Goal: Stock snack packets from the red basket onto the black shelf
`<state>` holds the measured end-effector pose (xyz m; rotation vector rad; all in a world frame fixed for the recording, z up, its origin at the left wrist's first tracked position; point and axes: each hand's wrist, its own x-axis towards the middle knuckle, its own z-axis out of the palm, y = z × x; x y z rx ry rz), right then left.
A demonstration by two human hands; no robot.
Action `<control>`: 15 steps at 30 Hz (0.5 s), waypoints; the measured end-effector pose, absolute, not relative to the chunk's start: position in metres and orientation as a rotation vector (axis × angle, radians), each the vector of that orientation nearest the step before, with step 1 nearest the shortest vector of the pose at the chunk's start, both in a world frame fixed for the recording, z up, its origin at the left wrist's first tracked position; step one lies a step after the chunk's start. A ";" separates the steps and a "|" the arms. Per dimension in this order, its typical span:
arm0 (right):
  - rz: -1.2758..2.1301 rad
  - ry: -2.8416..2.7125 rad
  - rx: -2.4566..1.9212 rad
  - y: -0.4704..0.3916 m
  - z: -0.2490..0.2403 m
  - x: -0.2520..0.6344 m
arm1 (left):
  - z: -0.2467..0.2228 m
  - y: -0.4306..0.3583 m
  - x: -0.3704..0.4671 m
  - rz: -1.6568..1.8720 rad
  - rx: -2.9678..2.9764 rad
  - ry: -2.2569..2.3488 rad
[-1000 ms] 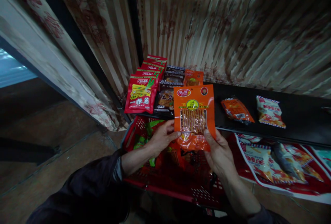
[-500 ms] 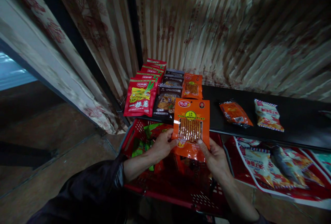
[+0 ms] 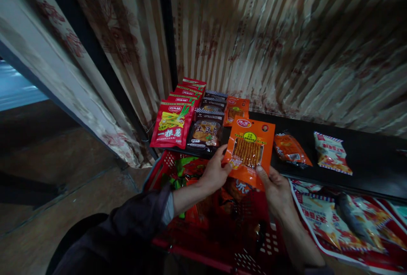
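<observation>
Between both hands I hold an orange snack packet (image 3: 248, 150) with a clear window showing brown sticks. My left hand (image 3: 217, 171) pinches its lower left edge, and my right hand (image 3: 275, 188) grips its lower right corner, thumb on the front. The packet is over the shelf's front edge, tilted slightly. Behind it a similar orange packet (image 3: 234, 109) lies on the black shelf (image 3: 330, 133), partly covered. To its left are a row of dark potato-chip packets (image 3: 206, 131) and a row of red packets (image 3: 173, 124), overlapping one another.
Below my hands is a red basket (image 3: 190, 234) with several green, red and orange packets inside. On the shelf's right lie an orange bag (image 3: 291, 150) and a white-and-red bag (image 3: 333, 151). A second basket (image 3: 305, 237) holds more bags. A pleated curtain (image 3: 270, 46) hangs behind.
Both hands have carried the orange packet to the right, and it now tilts a little. More of the dark packets and of the basket's contents shows. The view has shifted slightly.
</observation>
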<state>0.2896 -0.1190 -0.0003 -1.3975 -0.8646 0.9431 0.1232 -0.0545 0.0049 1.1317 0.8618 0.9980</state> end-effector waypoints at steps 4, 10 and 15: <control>0.805 -0.892 -1.388 -0.077 0.011 0.306 | 0.020 -0.025 0.152 1.104 1.370 1.008; 0.748 -0.959 -1.389 -0.027 0.020 0.320 | 0.038 0.009 0.171 1.158 1.684 1.258; 0.748 -0.950 -1.399 0.000 0.019 0.324 | 0.039 0.024 0.181 1.041 1.793 1.368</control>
